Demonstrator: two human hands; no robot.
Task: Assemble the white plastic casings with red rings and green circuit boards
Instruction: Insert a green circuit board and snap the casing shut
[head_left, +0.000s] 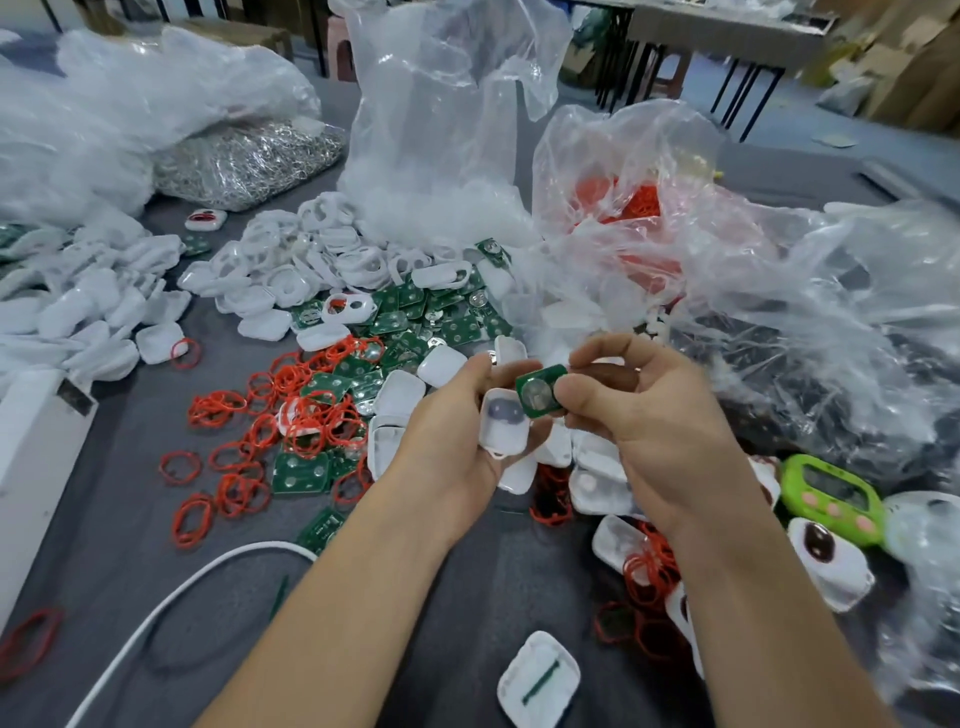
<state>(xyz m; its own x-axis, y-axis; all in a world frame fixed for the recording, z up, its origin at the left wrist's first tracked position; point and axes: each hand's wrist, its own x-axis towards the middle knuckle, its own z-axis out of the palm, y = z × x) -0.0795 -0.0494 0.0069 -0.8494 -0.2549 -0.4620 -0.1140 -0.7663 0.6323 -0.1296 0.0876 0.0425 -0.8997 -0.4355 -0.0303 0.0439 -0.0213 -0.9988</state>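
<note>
Up close, my left hand (457, 431) grips a white casing (503, 428); my right hand (649, 415) pinches a green circuit board (540, 397) above the grey counter (130, 545), strewn with red rings (306, 410) and plastic bags (441, 130).

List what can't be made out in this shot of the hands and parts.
1. Head view: the inside of the white casing in the left hand is blurred; whether a red ring sits there cannot be told.
2. Head view: edges of the green circuit board are covered by fingertips of the right hand.
3. Head view: the bag of red rings is veiled by crumpled plastic; count unclear.
</note>
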